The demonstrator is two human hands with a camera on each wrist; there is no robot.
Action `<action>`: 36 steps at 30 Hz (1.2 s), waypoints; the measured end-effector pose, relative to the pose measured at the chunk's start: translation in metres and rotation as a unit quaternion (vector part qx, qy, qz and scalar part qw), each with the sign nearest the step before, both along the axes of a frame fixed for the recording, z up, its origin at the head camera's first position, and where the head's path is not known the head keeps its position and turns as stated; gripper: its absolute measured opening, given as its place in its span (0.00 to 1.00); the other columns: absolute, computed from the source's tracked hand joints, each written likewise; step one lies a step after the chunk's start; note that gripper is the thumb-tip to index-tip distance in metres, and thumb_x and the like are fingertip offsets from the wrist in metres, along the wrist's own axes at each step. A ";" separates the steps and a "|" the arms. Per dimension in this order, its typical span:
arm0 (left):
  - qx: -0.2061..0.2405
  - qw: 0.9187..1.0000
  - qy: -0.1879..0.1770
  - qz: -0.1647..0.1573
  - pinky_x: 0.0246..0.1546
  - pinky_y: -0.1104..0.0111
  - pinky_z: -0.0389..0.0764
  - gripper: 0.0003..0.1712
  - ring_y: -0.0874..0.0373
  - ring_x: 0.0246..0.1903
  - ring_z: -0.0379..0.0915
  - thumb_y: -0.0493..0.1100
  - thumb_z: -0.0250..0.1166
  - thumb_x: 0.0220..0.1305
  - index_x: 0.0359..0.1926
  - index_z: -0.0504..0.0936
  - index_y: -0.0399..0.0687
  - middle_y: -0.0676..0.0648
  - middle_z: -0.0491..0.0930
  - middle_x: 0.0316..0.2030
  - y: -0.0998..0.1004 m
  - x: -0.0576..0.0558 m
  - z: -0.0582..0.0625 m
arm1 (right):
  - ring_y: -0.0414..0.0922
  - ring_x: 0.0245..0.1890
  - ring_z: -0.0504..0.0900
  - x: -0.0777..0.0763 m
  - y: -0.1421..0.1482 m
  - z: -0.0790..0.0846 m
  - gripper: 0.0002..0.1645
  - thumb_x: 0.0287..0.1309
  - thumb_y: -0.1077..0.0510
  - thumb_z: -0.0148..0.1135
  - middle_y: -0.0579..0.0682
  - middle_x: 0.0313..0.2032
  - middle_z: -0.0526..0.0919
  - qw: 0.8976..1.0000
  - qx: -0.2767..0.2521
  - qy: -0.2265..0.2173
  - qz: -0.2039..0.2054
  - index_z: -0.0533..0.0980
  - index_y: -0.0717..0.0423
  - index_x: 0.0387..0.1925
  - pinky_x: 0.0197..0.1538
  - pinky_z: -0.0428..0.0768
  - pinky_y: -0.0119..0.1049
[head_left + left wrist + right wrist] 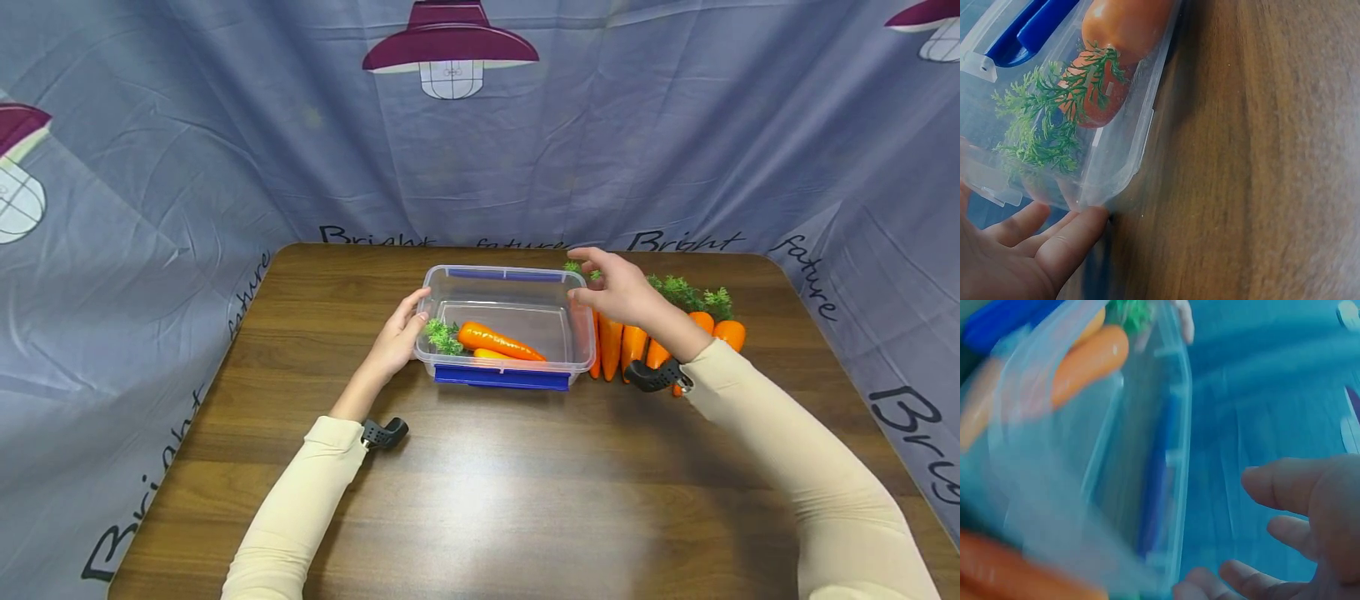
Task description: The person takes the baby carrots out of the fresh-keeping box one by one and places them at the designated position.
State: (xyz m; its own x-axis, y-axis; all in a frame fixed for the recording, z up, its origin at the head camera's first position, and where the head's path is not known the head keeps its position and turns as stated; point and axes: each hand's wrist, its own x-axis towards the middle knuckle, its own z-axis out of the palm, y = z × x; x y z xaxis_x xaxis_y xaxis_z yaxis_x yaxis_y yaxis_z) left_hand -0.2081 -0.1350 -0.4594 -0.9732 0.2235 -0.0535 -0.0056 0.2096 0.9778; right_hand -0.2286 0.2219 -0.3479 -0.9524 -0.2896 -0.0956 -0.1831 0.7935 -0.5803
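A clear plastic container (504,364) with blue side latches stands without a lid on the wooden table. Inside it lie an orange carrot (495,339) with a green leafy top and, partly hidden along the front wall, a second carrot (489,354). My left hand (393,343) touches the container's left end with loosely extended fingers. Over the container's right rear corner hovers my right hand (621,289), its fingers spread and nothing between them. In the right wrist view, those fingers (1282,484) are apart from the container.
To the right of the container, several carrots (611,346) lie side by side, leafy tops (678,292) toward the back; my right forearm covers some. A grey-blue curtain (480,167) hangs behind and beside the table (480,492).
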 end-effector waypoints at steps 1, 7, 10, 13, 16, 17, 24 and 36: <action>0.002 1.000 0.001 -0.001 0.50 0.50 0.88 0.28 0.36 0.61 0.73 0.44 0.44 0.82 0.79 0.57 0.57 0.37 0.58 0.77 0.000 0.000 0.000 | 0.63 0.56 0.82 -0.001 -0.008 -0.001 0.39 0.66 0.56 0.64 0.67 0.66 0.73 1.000 -0.002 0.001 0.013 0.63 0.53 0.75 0.55 0.82 0.59; 0.010 1.000 0.019 -0.005 0.54 0.50 0.85 0.29 0.36 0.63 0.71 0.40 0.43 0.81 0.78 0.56 0.50 0.33 0.61 0.75 0.001 0.001 0.001 | 0.59 0.56 0.82 -0.008 -0.049 -0.009 0.40 0.64 0.55 0.66 0.67 0.67 0.73 0.997 -0.007 -0.019 0.077 0.63 0.55 0.74 0.55 0.83 0.55; 0.010 1.000 0.021 -0.002 0.56 0.48 0.84 0.28 0.36 0.63 0.71 0.40 0.43 0.81 0.78 0.57 0.49 0.32 0.62 0.74 0.001 0.000 0.001 | 0.56 0.52 0.83 -0.010 -0.067 -0.015 0.40 0.64 0.54 0.66 0.66 0.68 0.73 0.995 0.005 -0.042 0.092 0.63 0.52 0.75 0.53 0.83 0.52; 0.004 1.000 0.025 -0.002 0.58 0.46 0.83 0.29 0.36 0.64 0.70 0.40 0.43 0.81 0.78 0.56 0.49 0.32 0.61 0.75 0.000 0.000 0.001 | 0.57 0.50 0.82 -0.011 -0.083 -0.021 0.40 0.65 0.54 0.66 0.65 0.69 0.72 0.992 0.016 -0.061 0.112 0.63 0.52 0.75 0.52 0.82 0.51; -0.002 1.000 0.030 -0.002 0.61 0.45 0.80 0.29 0.36 0.65 0.69 0.40 0.43 0.81 0.79 0.56 0.48 0.32 0.61 0.75 0.000 0.001 0.001 | 0.60 0.56 0.80 -0.012 -0.098 -0.028 0.39 0.65 0.55 0.66 0.64 0.68 0.73 0.988 0.029 -0.070 0.135 0.64 0.53 0.75 0.56 0.81 0.52; -0.002 1.000 0.029 -0.003 0.61 0.45 0.80 0.29 0.36 0.66 0.68 0.39 0.43 0.81 0.79 0.56 0.48 0.33 0.60 0.75 0.000 0.001 0.001 | 0.61 0.58 0.79 -0.013 -0.102 -0.030 0.39 0.65 0.55 0.65 0.64 0.68 0.73 0.986 0.033 -0.075 0.142 0.64 0.54 0.75 0.58 0.81 0.53; 0.005 1.000 0.016 -0.002 0.56 0.44 0.83 0.28 0.35 0.63 0.70 0.41 0.44 0.81 0.78 0.57 0.51 0.31 0.62 0.74 0.001 0.001 0.002 | 0.57 0.65 0.75 -0.017 -0.126 -0.041 0.37 0.67 0.56 0.64 0.61 0.65 0.76 0.978 0.057 -0.112 0.164 0.65 0.53 0.74 0.64 0.79 0.53; 0.005 1.000 0.008 -0.005 0.55 0.46 0.84 0.29 0.35 0.63 0.71 0.42 0.43 0.82 0.79 0.56 0.53 0.31 0.63 0.73 0.000 0.001 0.001 | 0.57 0.66 0.75 -0.022 -0.135 -0.056 0.38 0.66 0.56 0.65 0.60 0.66 0.76 0.974 0.064 -0.147 0.161 0.65 0.52 0.75 0.69 0.77 0.52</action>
